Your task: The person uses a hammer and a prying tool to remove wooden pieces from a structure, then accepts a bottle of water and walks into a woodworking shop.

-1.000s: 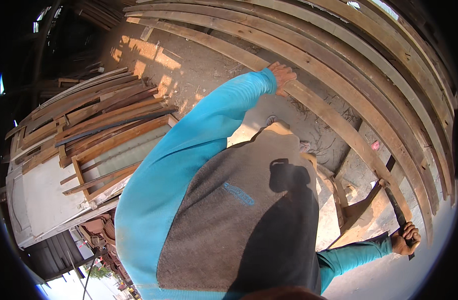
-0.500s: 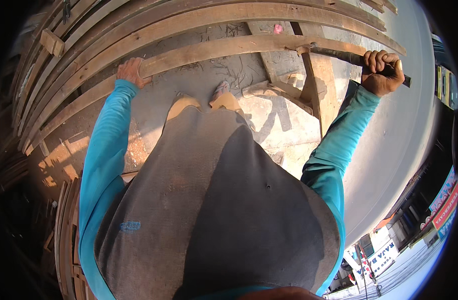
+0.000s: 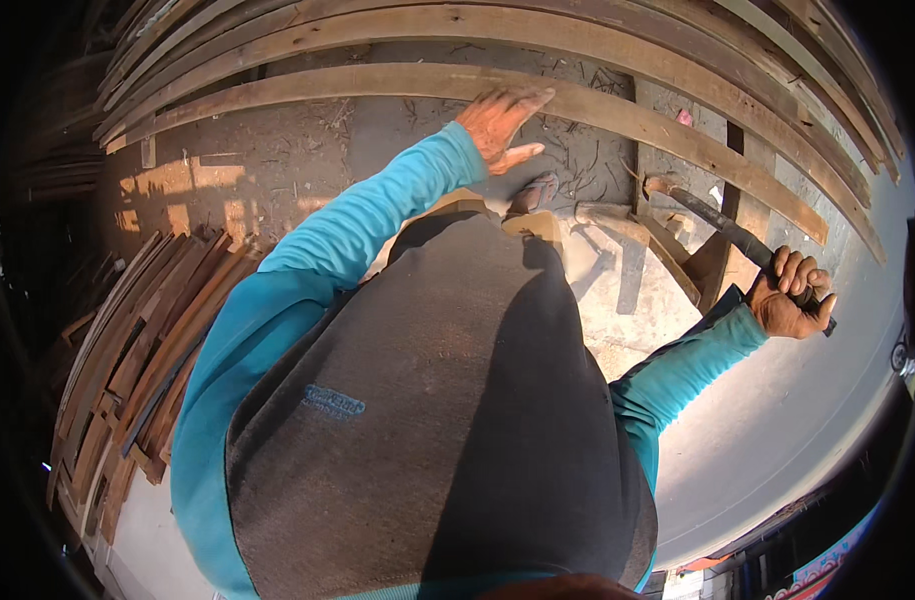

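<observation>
My left hand (image 3: 499, 125) reaches across the near edge of a long wooden plank (image 3: 377, 80), fingers stretched out and thumb apart. Whether it presses on the wood I cannot tell. On the right, my right hand (image 3: 792, 295) is wrapped round the handle of what looks like a hammer (image 3: 717, 222), long and dark. Its rusty-brown head points toward the plank's right part and sits close to the near edge. The plank rests near a wooden support (image 3: 712, 265) on that side. The tool's far end is partly unclear against the wood.
More long planks (image 3: 457, 25) lie side by side beyond. A stack of timber (image 3: 142, 380) stands at the left. Bent nails or thin scraps (image 3: 587, 170) litter the grey ground near my foot (image 3: 533, 193). A pale smooth surface (image 3: 767, 430) borders the right side.
My left hand has left its place at the plank's left part and shifted right along it, fingers now extended. The right hand has lowered the tool toward me, and the view has turned.
</observation>
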A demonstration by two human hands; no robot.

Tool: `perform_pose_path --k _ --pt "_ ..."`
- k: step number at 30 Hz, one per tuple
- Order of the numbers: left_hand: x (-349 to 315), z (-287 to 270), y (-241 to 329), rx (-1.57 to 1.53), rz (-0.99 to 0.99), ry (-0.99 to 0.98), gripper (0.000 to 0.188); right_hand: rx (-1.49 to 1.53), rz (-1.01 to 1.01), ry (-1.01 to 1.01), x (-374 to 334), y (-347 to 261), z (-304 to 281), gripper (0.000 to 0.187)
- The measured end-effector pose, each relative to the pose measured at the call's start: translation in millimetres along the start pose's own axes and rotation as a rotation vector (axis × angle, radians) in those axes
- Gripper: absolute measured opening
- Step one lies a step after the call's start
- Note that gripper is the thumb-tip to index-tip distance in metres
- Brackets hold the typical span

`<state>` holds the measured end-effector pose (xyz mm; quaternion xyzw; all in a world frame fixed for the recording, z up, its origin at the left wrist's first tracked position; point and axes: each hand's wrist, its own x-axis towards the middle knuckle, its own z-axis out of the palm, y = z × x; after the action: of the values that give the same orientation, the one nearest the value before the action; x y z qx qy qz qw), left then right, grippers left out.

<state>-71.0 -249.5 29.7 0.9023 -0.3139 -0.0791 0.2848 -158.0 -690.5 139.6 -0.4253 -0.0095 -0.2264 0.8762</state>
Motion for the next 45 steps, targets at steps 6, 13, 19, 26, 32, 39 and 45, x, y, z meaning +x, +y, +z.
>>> perform_pose_path --k 6,13,19,26,32,39,45 --pt "-60 60 -8 -0.148 -0.074 -0.142 0.039 0.006 0.062 0.053 -50 91 112 0.041" --pt "-136 -5 -39 -0.173 -0.06 0.049 0.052 -0.394 -0.072 -0.108 -93 162 246 0.021" --pt "-255 -47 -116 -0.212 -0.496 -0.049 0.065 -0.514 -0.322 -0.002 -104 208 333 0.025" --pt "-382 -123 -235 -0.103 -0.816 0.281 0.052 -0.827 -0.386 -0.052 -114 256 366 0.032" --pt "-411 -213 -347 0.329 -0.924 0.465 0.071 -0.79 -0.414 -0.02 -106 260 375 0.033" --pt "-395 -307 -448 0.599 -0.801 0.064 0.093 -0.825 -0.346 0.035 -94 283 396 0.032" --pt "-374 -343 -510 0.444 -0.79 -0.387 0.09 -0.954 -0.23 -0.065 -92 320 415 0.027"
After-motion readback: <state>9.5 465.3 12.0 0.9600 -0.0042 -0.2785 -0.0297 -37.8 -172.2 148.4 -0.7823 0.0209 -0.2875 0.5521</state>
